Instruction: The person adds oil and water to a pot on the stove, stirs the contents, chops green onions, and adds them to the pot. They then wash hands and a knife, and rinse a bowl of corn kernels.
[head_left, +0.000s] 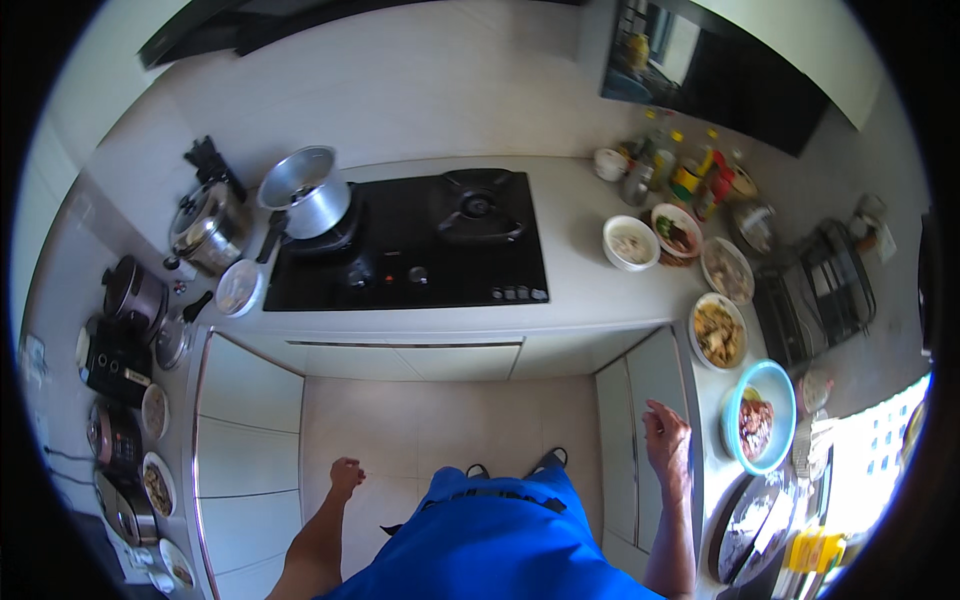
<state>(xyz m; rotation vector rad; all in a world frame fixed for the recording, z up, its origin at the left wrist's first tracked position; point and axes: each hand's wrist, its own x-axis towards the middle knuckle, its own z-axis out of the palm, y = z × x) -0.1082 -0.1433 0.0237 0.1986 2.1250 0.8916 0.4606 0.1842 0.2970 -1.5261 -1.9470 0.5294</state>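
My left hand (348, 477) hangs over the tiled floor, its fingers curled, holding nothing that shows. Near the edge of the right counter is my right hand (667, 437), loosely bent and with no object visible in it. A blue plastic basin (787, 420) with raw meat (754, 429) in it sits on that counter, to the right of this hand. Farther down lies a cleaver (766, 529) on a round dark chopping board (731, 517). Ahead, an aluminium pot (319, 206) with a black handle rests on the left burner of the black gas hob (405, 277).
Bowls of food, among them a white bowl (631, 244) and a bowl of yellowish pieces (718, 331), line the right counter before bottles (664, 166) and a black dish rack (832, 277). A pressure cooker (206, 229) and appliances stand left. A range hood (247, 30) hangs above.
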